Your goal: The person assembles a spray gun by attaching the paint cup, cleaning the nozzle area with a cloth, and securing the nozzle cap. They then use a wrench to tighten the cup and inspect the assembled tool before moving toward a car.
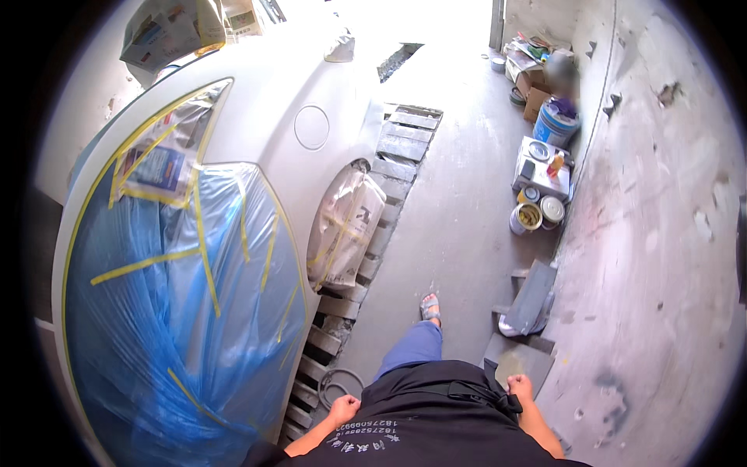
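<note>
My left hand (345, 409) is curled closed beside my waist, on the side of the car, and nothing shows in its fingers. On the other side, my right hand (520, 385) is also closed, near the black strap of my dark top (459, 416); I see nothing sticking out of it. To my left stands a white car body (268, 101), touched by neither hand. Its glass is masked with blue plastic film (226, 233) and strips of yellow tape. Plastic sheeting (348, 226) covers the wheel. One sandalled foot (430, 308) is forward on the floor.
Slatted floor grating (405, 140) runs along the car. A coiled hose (340, 385) lies at its near end. By the right wall (646, 233) stand a blue-and-white bucket (555, 123), a box (545, 183) with cans, an open tin (527, 218) and a grey step-like object (531, 300).
</note>
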Motion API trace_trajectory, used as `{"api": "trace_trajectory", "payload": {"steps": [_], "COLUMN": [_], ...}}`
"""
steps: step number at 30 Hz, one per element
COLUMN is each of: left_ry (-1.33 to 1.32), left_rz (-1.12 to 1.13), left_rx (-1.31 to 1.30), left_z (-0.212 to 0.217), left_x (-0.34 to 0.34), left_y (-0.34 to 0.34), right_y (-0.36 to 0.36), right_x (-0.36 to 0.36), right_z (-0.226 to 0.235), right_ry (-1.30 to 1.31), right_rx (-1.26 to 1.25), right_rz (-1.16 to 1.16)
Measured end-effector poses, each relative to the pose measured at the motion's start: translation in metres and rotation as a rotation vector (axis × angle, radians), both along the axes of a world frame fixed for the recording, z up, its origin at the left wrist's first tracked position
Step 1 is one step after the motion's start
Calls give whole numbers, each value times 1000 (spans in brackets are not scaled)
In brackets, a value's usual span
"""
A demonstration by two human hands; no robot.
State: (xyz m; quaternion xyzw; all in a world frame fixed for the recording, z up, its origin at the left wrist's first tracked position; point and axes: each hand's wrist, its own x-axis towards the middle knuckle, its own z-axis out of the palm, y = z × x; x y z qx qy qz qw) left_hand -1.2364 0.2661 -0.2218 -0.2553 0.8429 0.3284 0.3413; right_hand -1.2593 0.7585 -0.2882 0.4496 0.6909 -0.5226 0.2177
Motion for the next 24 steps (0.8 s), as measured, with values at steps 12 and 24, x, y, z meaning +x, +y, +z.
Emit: {"api": "trace_trajectory", "payload": {"steps": [12,24], "left_ry": [48,-53], "left_rz": [-131,195], "left_rx": [10,49], "left_z": [18,20], "left_x": [-313,-438], "left_y": [54,198], "right_y": [64,203], "right_x": [-241,-475], "right_z": [16,15], "right_ry": [72,-12], "right_rx": [302,98], "right_rz": [18,398]}}
